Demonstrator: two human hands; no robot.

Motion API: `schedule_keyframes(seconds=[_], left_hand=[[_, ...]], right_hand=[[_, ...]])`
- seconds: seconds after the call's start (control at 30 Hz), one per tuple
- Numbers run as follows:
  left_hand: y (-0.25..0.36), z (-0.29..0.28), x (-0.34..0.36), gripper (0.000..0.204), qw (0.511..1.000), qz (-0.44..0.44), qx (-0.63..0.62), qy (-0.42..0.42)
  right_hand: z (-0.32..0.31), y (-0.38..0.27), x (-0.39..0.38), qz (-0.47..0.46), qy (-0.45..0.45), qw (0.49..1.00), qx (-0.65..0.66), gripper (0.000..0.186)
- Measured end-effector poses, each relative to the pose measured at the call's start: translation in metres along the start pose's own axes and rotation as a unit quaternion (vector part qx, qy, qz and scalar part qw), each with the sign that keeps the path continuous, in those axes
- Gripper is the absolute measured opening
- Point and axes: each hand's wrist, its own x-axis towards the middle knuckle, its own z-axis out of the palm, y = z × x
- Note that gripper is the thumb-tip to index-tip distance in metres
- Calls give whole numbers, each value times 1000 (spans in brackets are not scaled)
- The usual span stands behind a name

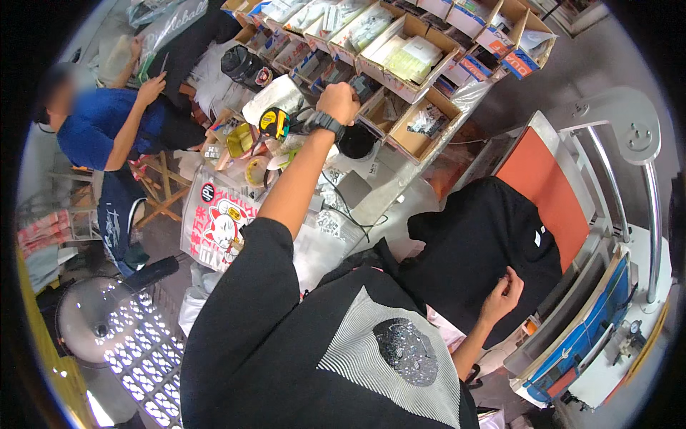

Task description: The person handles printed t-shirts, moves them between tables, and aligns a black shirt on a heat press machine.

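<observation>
My left hand (339, 104) is stretched out over the cardboard parts boxes at the back of the table, with a dark watch on its wrist. Its fingers are curled closed, and whatever they hold is hidden. Just below the wrist lies a yellow and black tape measure (274, 123). A black T-shirt (471, 250) with a small white neck label (538, 237) is spread on the heat press, over part of its orange-red pad (547, 193). My right hand (502, 294) hovers at or rests on the shirt, loosely bent, fingers apart and holding nothing.
The heat press arm (607, 121) rises at the right. Open cardboard boxes (411, 61) of small packets line the back. A person in a blue shirt (93, 129) works at the far left. A printed bag (218, 222) hangs by the table, and a round fan (100, 322) stands lower left.
</observation>
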Motion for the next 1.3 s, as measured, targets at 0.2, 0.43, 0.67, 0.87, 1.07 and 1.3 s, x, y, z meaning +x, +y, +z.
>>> schedule_keyframes(seconds=[0.2, 0.43, 0.67, 0.87, 1.07, 1.3], left_hand=[[16, 6, 17, 19, 991, -40, 131, -6], [9, 1, -10, 18, 993, -16, 72, 91], [-6, -5, -17, 17, 988, 54, -31, 139], [-9, -7, -19, 17, 988, 51, -74, 129], [-6, -6, -19, 18, 982, 51, -94, 155], [3, -8, -20, 15, 971, -7, -194, 141]], right_hand=[[14, -21, 9, -6, -26, 998, 53, 21], [21, -45, 13, -21, -33, 995, 87, 20], [20, -41, 6, -27, -40, 995, 90, 21], [18, -44, 5, -22, -41, 994, 100, 21], [17, -37, -2, -14, -46, 995, 83, 21], [13, -37, -7, 6, -46, 995, 86, 20]])
